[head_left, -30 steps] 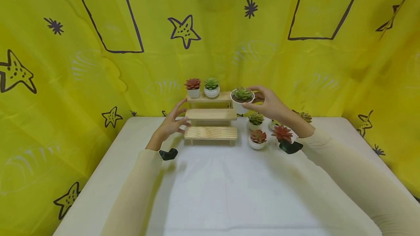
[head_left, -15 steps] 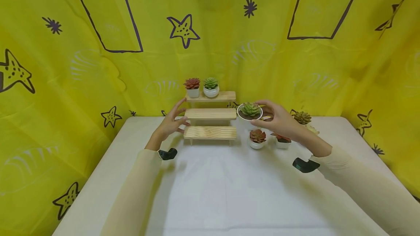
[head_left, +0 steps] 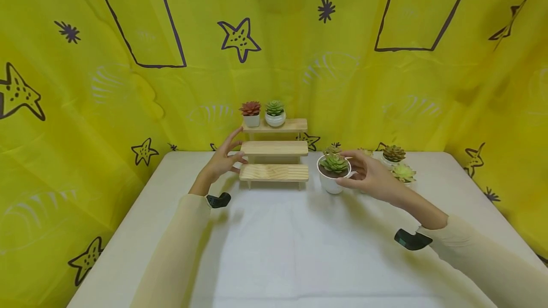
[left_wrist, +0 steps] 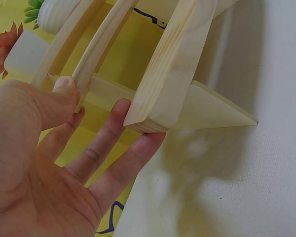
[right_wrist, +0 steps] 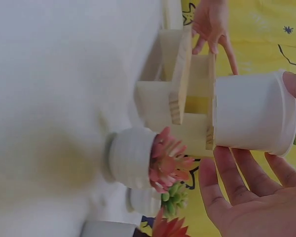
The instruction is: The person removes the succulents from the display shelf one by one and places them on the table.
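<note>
A three-tier wooden plant stand [head_left: 274, 148] stands at the back of the table. My left hand [head_left: 220, 161] holds its left end, with the thumb on the middle board and fingertips at the lowest board [left_wrist: 158, 74]. My right hand [head_left: 371, 177] grips a white pot [right_wrist: 251, 113] with a green succulent [head_left: 335, 163], to the right of the stand and raised in front of other potted plants. In the right wrist view, thumb and fingers are on opposite sides of that pot. A red succulent [head_left: 250, 108] and a green succulent [head_left: 275, 108] occupy the top board's left half.
At the right, a dark green succulent [head_left: 393, 154] and a pale green one [head_left: 403, 173] stand on the table. Red succulents [right_wrist: 168, 160] in white pots sit below the held pot, hidden in the head view. A yellow patterned curtain [head_left: 274, 75] hangs behind.
My right hand has brought the potted green succulent from beside the top board down, rightward and nearer, now overlapping the front plants. My left hand stays on the stand.
</note>
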A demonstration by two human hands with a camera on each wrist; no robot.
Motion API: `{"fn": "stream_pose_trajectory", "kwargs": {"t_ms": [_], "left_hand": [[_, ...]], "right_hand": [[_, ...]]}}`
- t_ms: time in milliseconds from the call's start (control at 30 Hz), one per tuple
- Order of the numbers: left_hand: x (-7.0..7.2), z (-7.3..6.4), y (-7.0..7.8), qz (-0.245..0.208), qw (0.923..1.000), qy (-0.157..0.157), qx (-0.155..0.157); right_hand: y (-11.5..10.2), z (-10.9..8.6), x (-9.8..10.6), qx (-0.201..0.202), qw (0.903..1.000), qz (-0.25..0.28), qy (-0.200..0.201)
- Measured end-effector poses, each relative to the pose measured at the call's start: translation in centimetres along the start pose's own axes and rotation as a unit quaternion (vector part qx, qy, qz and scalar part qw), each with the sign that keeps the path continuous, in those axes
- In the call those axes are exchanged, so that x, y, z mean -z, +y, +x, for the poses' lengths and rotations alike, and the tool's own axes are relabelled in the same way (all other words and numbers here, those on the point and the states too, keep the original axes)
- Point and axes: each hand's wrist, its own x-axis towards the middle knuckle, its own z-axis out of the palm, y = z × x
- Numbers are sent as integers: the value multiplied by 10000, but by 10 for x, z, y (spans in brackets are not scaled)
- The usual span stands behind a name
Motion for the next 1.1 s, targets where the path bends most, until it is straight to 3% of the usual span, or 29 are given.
{"fn": "stream_pose_trajectory", "kwargs": {"t_ms": [433, 633, 1100], "left_hand": [[1, 0, -1, 9, 10000, -35, -30], [1, -1, -1, -39, 10000, -51, -59], [1, -1, 0, -10, 10000, -42, -80]], "right_hand": [[24, -27, -12, -62, 9996, 239, 125], [32, -35, -17, -193, 9995, 121, 214], [49, -42, -30, -220, 9989, 402, 45]]}}
